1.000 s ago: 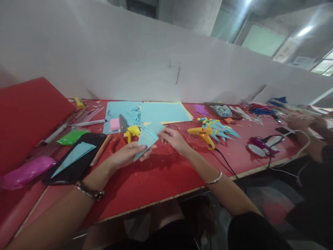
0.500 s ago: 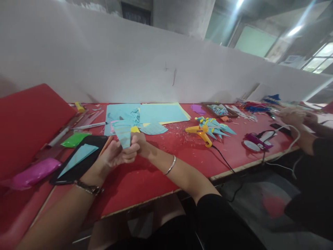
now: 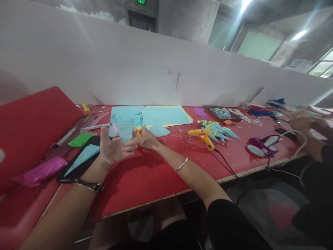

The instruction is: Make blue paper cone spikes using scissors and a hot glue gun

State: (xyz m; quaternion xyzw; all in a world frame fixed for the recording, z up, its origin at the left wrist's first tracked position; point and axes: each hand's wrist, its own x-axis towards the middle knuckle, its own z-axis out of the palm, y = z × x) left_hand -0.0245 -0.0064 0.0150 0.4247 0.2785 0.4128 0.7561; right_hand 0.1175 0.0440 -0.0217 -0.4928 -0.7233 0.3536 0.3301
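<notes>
A light-blue paper wedge with pale stripes stands upright between my hands, wide end up, narrow end down. The fingers of my left hand are at its lower tip, while the left thumb sticks up apart from it. My right hand is closed around a small yellow item, its kind partly hidden; its fingertips meet my left fingers beside the wedge. Just behind my right hand lies a blue paper fan piece. More blue wedges rest on a black flat object by my left wrist.
On the red table are blue sheets, a yellow glue gun with a cord, spiky blue paper cones, and a purple device. Pink and green packets lie left. Another person's hands are at far right.
My left thumb has lifted off the paper wedge and its fingers have straightened. My right hand has turned, showing more of the yellow item. The whole view has shifted slightly.
</notes>
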